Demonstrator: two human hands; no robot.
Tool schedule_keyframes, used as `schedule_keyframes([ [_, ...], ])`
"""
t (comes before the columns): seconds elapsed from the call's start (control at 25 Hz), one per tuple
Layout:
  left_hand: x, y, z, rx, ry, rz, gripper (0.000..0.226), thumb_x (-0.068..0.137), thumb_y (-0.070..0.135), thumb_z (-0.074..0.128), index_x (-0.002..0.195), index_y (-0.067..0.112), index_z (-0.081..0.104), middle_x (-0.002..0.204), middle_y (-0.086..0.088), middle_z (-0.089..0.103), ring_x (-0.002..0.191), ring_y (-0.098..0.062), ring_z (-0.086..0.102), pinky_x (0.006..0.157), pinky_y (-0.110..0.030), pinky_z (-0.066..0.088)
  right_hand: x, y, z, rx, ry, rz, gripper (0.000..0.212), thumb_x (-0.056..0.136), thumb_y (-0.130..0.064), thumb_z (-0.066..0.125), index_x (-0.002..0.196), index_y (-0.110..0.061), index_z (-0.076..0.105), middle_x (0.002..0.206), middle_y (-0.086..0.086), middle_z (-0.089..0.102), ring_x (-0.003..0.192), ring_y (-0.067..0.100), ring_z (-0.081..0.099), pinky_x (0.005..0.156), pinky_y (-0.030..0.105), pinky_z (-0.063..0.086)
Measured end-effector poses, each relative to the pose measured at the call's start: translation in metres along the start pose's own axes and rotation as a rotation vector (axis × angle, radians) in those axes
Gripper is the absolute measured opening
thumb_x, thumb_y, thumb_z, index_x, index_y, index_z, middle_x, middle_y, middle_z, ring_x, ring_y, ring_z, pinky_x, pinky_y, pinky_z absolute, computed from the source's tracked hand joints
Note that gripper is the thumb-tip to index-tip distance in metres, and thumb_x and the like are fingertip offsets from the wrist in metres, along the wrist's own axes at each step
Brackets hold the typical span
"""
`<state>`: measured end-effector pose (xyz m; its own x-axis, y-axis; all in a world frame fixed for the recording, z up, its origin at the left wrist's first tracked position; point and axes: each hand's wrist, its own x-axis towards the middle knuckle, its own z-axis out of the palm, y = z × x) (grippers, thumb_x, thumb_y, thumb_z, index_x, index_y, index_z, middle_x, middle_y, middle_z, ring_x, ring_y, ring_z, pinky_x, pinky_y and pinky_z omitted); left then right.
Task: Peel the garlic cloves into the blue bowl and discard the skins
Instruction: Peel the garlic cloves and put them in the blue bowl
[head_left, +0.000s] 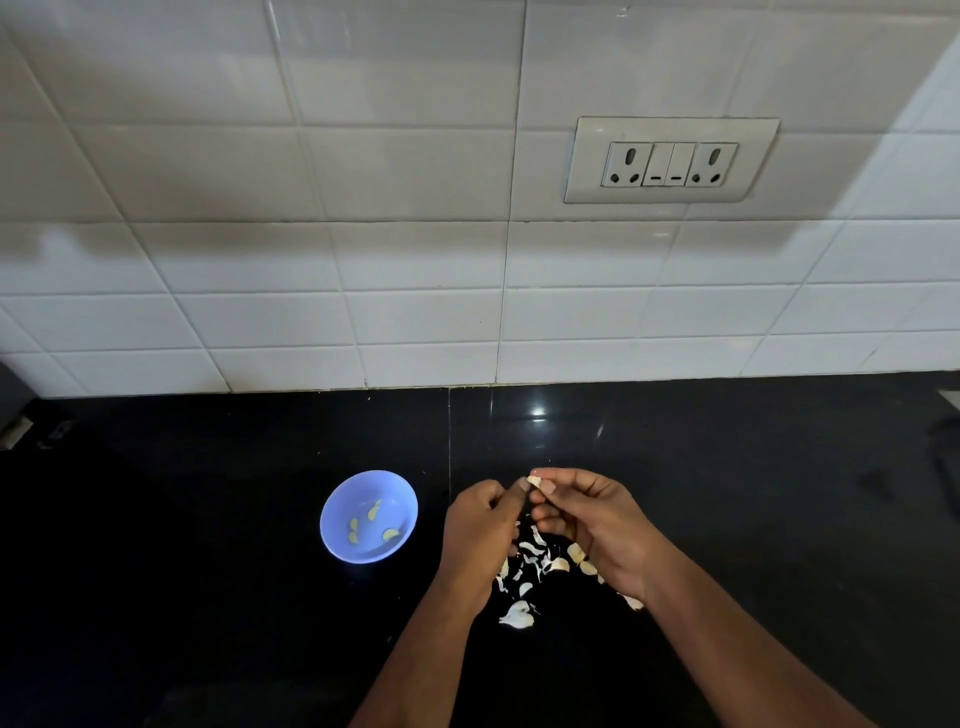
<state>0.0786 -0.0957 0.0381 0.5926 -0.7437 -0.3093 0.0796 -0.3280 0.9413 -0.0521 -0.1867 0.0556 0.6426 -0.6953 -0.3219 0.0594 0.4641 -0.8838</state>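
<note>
Both hands meet above a glossy black stone counter (727, 493), working on one small pale garlic clove (537, 484). The right hand (592, 525) pinches the clove between thumb and curled fingers, its papery skin partly showing at the fingertips. The left hand (480, 525) is curled with its thumb and forefinger up against the same clove, apparently gripping its skin, though the contact is too small to see clearly. Beneath and between the wrists lies a loose scatter of white garlic skins and cloves (530, 566) on the counter, with one larger piece nearest the person. To the left of the hands, apart from the scatter, stands a round light-blue plastic bowl (337, 499) holding a few yellowish peeled cloves (374, 512). Behind runs a white tiled wall (260, 208) with a white socket-and-switch plate (670, 158).
</note>
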Motion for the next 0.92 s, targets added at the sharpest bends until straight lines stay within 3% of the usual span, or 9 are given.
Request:
schedule_keyframes([
  [0.12,-0.001,0.004,-0.002,-0.146,-0.055,-0.077,0.013,0.098,0.029,0.071,0.095,0.018,0.076,0.084,0.002,0.073,0.078,-0.008,0.066,0.066,-0.029,0.06,-0.006,-0.004,0.001,-0.177,0.028,-0.118,0.017,0.091,-0.005,0.075,0.107,-0.004,0.078,0.097,0.02,0.077,0.085,0.022,0.073,0.078,0.029,0.062],
  [0.24,-0.005,0.015,-0.003,-0.361,-0.1,-0.154,0.022,0.102,0.03,0.068,0.094,0.013,0.08,0.081,-0.001,0.073,0.073,-0.009,0.064,0.059,-0.029,0.056,-0.01,-0.01,0.004,-0.284,0.049,-0.193,0.013,0.092,-0.004,0.075,0.105,-0.005,0.078,0.089,0.013,0.078,0.081,0.019,0.073,0.079,0.028,0.061],
  [0.36,-0.007,0.02,-0.003,-0.398,-0.095,-0.161,0.018,0.097,0.028,0.074,0.094,0.01,0.079,0.08,-0.002,0.071,0.072,-0.01,0.063,0.054,-0.027,0.053,-0.013,-0.017,0.006,-0.389,0.036,-0.248,0.011,0.092,-0.004,0.076,0.102,-0.009,0.078,0.087,0.009,0.078,0.078,0.018,0.072,0.079,0.027,0.06],
  [0.6,-0.005,0.027,-0.009,-0.464,-0.149,-0.256,0.005,0.092,0.015,0.076,0.094,0.011,0.078,0.079,-0.002,0.071,0.07,-0.011,0.065,0.05,-0.026,0.047,-0.011,-0.024,-0.002,-0.568,0.013,-0.309,0.017,0.093,-0.007,0.076,0.104,-0.02,0.079,0.099,0.002,0.078,0.091,0.02,0.076,0.087,0.035,0.062],
  [0.8,-0.005,0.029,-0.007,-0.54,-0.149,-0.326,0.002,0.091,0.014,0.074,0.089,0.013,0.074,0.077,-0.001,0.069,0.066,-0.01,0.064,0.047,-0.023,0.042,-0.013,-0.023,0.002,-0.765,0.057,-0.468,0.015,0.093,-0.017,0.078,0.102,-0.029,0.082,0.103,-0.012,0.07,0.101,0.009,0.069,0.088,0.018,0.054],
  [0.92,-0.005,0.025,-0.006,-0.682,-0.193,-0.415,0.005,0.092,0.016,0.072,0.093,0.012,0.071,0.077,0.001,0.068,0.064,-0.007,0.062,0.045,-0.019,0.039,-0.013,-0.019,0.007,-0.772,0.077,-0.52,0.016,0.094,-0.014,0.076,0.103,-0.026,0.082,0.101,-0.013,0.07,0.1,0.009,0.07,0.086,0.016,0.053],
])
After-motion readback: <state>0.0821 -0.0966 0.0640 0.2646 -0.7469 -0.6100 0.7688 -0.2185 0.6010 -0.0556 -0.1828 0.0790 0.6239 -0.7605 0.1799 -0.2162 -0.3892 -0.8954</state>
